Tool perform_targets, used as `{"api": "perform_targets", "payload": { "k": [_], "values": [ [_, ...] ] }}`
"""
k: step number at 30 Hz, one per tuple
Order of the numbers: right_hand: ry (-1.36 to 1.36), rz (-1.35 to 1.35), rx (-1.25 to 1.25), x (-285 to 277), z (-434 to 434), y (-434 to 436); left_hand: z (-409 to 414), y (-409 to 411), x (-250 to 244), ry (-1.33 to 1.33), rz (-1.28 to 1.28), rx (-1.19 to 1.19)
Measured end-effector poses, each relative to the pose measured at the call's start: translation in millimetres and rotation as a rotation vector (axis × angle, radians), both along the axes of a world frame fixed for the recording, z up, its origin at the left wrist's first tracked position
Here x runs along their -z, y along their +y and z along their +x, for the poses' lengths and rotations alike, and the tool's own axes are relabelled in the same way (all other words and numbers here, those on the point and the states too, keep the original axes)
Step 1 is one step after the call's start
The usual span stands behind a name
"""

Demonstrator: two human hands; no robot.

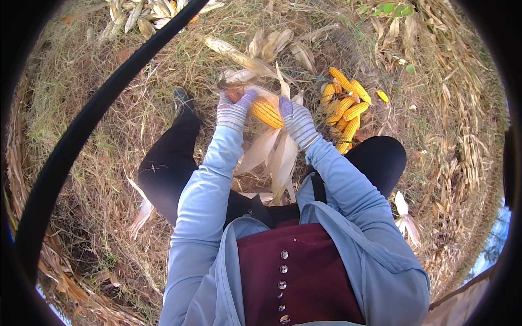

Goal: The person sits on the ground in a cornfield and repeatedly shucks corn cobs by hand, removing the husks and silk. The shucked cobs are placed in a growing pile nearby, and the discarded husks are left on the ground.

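Note:
Between my two gloved hands lies a yellow ear of corn (266, 113), its kernels partly bare and its pale husk (281, 157) peeled back and hanging below. My left hand (235, 109), in a striped knit glove, grips the silk and husk at the ear's upper left end. My right hand (297, 121), gloved alike, is closed on the husk at the ear's right end, with a strip of husk standing up beside the thumb. To the right of my right hand is a pile of husked yellow corn ears (346, 106).
Dry husks (273, 45) lie ahead, with more husks (157, 12) at the upper left. A small corn piece (382, 96) rests right of the pile. Dry grass covers the ground around my bent legs. A dark curved bar (94, 100) crosses the left of the view.

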State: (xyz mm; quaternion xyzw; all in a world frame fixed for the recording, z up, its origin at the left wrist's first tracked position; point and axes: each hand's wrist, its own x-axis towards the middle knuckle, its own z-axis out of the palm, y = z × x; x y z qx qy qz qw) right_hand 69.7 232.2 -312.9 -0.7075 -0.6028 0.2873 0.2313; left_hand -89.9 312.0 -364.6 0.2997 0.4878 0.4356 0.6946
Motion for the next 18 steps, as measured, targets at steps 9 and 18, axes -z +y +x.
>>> {"api": "perform_targets", "payload": {
  "k": [9, 18],
  "values": [
    [0.504, -0.05, -0.217, 2, -11, 1, 2, 1, 5, -0.182, 0.103, -0.26],
    [0.018, -0.11, -0.144, -17, -13, 0, -4, 7, 14, -0.147, 0.015, -0.212]
  ]
}}
